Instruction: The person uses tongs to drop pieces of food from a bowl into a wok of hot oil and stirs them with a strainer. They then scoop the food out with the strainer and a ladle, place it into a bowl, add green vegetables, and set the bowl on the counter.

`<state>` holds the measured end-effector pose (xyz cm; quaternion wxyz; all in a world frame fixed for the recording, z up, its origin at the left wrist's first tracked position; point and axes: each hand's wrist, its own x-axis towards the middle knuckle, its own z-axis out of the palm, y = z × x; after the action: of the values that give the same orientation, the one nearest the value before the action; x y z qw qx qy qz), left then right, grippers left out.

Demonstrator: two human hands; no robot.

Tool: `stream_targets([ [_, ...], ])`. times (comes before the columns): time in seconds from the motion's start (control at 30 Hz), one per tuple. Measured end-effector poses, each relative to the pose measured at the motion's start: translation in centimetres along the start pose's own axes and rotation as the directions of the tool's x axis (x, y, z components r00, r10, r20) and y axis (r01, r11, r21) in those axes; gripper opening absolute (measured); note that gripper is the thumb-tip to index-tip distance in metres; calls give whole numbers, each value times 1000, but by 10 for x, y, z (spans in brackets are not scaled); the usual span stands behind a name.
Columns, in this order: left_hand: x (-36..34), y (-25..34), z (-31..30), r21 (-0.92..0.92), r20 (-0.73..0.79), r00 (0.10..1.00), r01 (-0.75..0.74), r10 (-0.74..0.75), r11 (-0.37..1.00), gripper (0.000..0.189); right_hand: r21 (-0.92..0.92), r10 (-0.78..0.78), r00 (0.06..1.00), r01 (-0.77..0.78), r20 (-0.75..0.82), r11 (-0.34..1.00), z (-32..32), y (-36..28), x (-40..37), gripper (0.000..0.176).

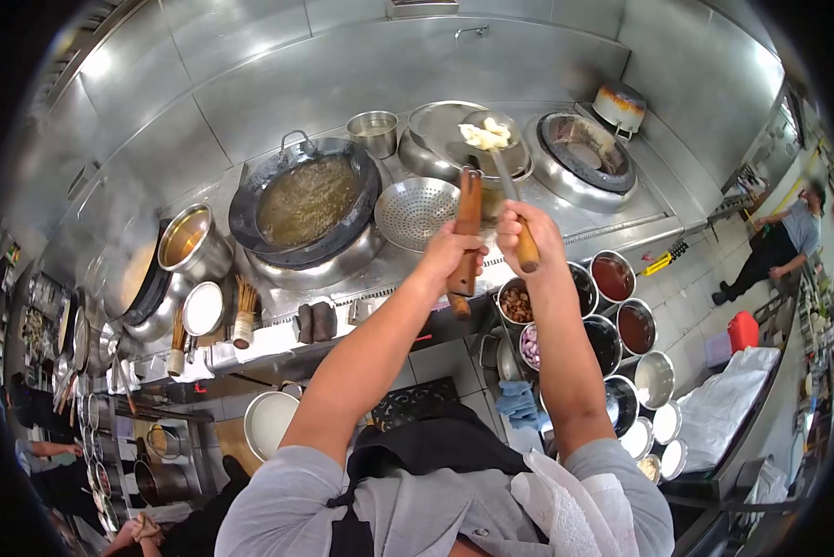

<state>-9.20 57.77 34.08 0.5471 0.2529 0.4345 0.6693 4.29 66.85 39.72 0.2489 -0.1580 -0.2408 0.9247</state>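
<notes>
My left hand [456, 255] is wrapped round a flat wooden handle [469, 209], whose dark metal bracket meets the near rim of a steel wok [428, 121] on the middle burner. A second rounded wooden handle end pokes out below this hand. Beside it sits a perforated strainer [417, 209]. My right hand [531, 237] grips the wooden handle of a ladle [507, 176], its shaft running up over the wok. Pale yellow-white food pieces [487, 136] sit at the ladle's far end.
A black wok [310, 195] of oil stands at left, near a steel pot [185, 241] of brown liquid. Another burner [586, 153] is at right. Several containers of sauce [612, 277] and chopped ingredients stand below my right arm. A person [793, 232] stands far right.
</notes>
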Motion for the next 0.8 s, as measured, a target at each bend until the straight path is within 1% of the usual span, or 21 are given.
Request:
stream_targets([
  [0.07,24,-19,15,-8,-61,998,-5,5,1000,29,-54,-58,998,58,0,997,-19,-11,-5,14],
  [0.1,34,-26,19,-9,-58,998,-8,7,1000,28,-40,-56,997,54,-52,998,-29,-17,-4,14],
  [0.13,43,-34,21,-10,-60,998,-9,9,1000,28,-89,-68,992,58,-110,994,-34,-21,-6,9],
  [0.17,50,-41,24,5,-87,996,2,-1,1000,30,-98,-92,988,80,-121,992,-30,-21,-13,7],
  [0.2,54,-48,22,109,-65,998,17,-10,994,37,-108,-119,984,105,-130,989,-24,-21,-19,7],
  [0.23,62,-61,19,283,-79,995,-34,59,959,44,-123,-116,987,101,-114,987,-19,-21,-22,8],
  [0.27,59,-66,19,449,-84,989,-72,122,891,52,-137,-111,989,97,-100,986,-16,-19,-24,9],
  [0.33,32,-72,24,467,-144,989,45,25,883,66,-191,-97,993,83,-62,978,-7,-15,-27,10],
  [0.37,6,-67,34,508,-149,985,2,85,862,71,-231,-82,996,71,-38,970,-1,-10,-29,11],
  [0.4,-1,-89,25,657,-160,953,-90,255,749,67,-269,-65,998,59,-12,961,5,-3,-29,14],
  [0.47,-35,-114,12,485,-15,957,-246,289,839,61,-239,41,997,-25,63,971,16,12,-28,11],
  [0.53,-95,-128,1,437,-8,971,-212,240,874,52,-238,139,982,-105,129,965,31,29,-37,12],
  [0.57,-126,-135,-11,463,-58,983,-126,172,877,49,-201,216,960,-180,176,963,35,38,-42,21],
  [0.6,-160,-144,-25,481,-116,988,-35,103,876,46,-203,290,931,-246,223,948,33,48,-47,25],
  [0.67,-227,-182,-60,496,-327,941,94,85,863,45,-218,437,842,-383,318,898,30,71,-58,34],
  [0.7,-265,-203,-76,517,-459,888,249,19,819,48,-255,506,807,-442,304,860,33,82,-70,36],
  [0.73,-304,-219,-84,508,-583,811,400,-37,763,51,-296,569,769,-494,291,818,36,94,-83,39],
  [0.8,-375,-239,-78,422,-750,646,634,-144,648,57,-373,713,637,-610,293,699,37,115,-105,44],
])
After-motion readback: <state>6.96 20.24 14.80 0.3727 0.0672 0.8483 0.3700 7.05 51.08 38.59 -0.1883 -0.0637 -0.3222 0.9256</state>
